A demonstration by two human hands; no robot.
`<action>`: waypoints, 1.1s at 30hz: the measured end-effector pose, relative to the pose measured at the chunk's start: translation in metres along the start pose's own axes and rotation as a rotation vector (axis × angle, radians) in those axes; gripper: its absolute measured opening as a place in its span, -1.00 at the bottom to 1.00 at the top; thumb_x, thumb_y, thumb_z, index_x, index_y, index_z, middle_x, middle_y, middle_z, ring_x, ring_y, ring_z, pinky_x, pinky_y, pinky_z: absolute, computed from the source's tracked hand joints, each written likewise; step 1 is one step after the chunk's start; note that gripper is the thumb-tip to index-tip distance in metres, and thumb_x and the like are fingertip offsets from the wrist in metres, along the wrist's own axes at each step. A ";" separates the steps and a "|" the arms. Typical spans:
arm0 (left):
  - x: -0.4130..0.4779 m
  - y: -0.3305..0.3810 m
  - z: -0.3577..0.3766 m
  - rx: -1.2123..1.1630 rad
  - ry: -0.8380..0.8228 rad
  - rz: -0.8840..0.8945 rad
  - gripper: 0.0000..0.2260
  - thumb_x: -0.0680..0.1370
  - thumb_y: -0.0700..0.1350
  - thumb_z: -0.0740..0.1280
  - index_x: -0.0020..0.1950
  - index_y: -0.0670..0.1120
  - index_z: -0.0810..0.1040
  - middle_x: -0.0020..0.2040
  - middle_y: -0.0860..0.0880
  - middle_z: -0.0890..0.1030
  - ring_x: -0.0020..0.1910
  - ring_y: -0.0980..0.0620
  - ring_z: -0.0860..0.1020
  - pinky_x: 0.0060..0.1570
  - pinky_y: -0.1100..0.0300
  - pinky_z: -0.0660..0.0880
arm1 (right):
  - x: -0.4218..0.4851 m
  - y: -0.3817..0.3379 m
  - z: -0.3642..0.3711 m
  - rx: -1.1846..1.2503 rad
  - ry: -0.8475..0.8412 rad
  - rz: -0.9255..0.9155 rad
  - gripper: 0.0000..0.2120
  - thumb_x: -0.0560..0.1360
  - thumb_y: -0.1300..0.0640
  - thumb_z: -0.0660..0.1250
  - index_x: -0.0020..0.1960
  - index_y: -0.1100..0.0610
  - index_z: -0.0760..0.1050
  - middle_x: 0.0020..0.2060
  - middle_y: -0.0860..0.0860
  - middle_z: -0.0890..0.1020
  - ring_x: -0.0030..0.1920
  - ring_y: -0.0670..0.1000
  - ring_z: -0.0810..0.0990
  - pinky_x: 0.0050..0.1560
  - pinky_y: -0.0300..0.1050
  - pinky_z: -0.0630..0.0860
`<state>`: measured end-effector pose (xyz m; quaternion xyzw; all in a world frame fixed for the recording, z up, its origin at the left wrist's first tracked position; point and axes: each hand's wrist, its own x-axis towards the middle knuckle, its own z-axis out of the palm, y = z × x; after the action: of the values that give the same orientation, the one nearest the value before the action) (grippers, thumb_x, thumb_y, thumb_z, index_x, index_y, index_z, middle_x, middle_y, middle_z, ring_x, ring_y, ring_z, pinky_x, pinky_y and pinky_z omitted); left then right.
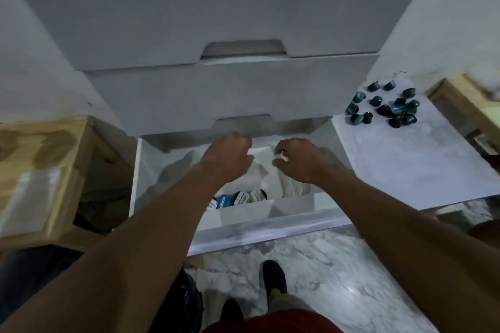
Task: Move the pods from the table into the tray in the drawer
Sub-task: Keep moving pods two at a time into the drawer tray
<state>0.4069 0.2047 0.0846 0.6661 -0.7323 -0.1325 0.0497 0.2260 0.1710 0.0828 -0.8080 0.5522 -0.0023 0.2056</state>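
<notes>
Several dark blue pods (384,105) lie scattered on the white table (422,165) at the right. The bottom drawer (259,227) stands pulled open below me. Inside it sits a white tray (263,170), with a few labelled pods (238,199) at its near end. Both my hands reach into the drawer. My left hand (230,155) is curled over the tray's far rim. My right hand (300,161) pinches the same white rim just to the right. Neither hand holds a pod. The view is slightly blurred.
Two shut white drawer fronts (232,89) overhang the open drawer closely above my hands. A wooden stand (48,170) is at the left and another wooden frame (468,105) lies beyond the table. My feet stand on the marble floor (324,265) in front of the drawer.
</notes>
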 end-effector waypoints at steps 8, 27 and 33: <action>0.011 0.093 -0.013 0.034 0.279 0.265 -0.70 0.57 -0.06 0.19 0.25 -0.15 0.42 0.17 -0.15 0.46 0.14 -0.17 0.46 0.07 0.00 0.43 | -0.056 0.061 -0.056 -0.029 0.438 0.156 -0.65 0.54 0.03 0.26 0.25 0.17 0.47 0.16 0.16 0.54 0.16 0.18 0.51 0.13 -0.02 0.44; 0.130 0.320 0.062 -0.030 0.397 0.174 -0.73 0.54 -0.07 0.26 0.19 -0.15 0.47 0.09 -0.12 0.52 0.02 -0.10 0.51 -0.08 0.07 0.48 | -0.090 0.323 -0.113 -0.001 0.489 0.188 -0.60 0.54 -0.03 0.27 0.31 0.12 0.38 0.17 0.11 0.50 0.15 0.12 0.48 0.13 -0.02 0.48; 0.143 0.337 0.079 -0.046 0.351 -0.022 -0.71 0.50 -0.14 0.33 0.18 -0.23 0.50 0.05 -0.20 0.55 -0.02 -0.19 0.55 -0.12 -0.01 0.51 | -0.062 0.363 -0.122 0.014 0.332 0.084 -0.60 0.54 0.02 0.27 0.33 0.16 0.37 0.23 0.15 0.47 0.18 0.17 0.48 0.17 0.01 0.45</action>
<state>0.0472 0.0994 0.0816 0.6858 -0.7016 -0.0315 0.1907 -0.1494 0.0750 0.0867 -0.7713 0.6118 -0.1309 0.1171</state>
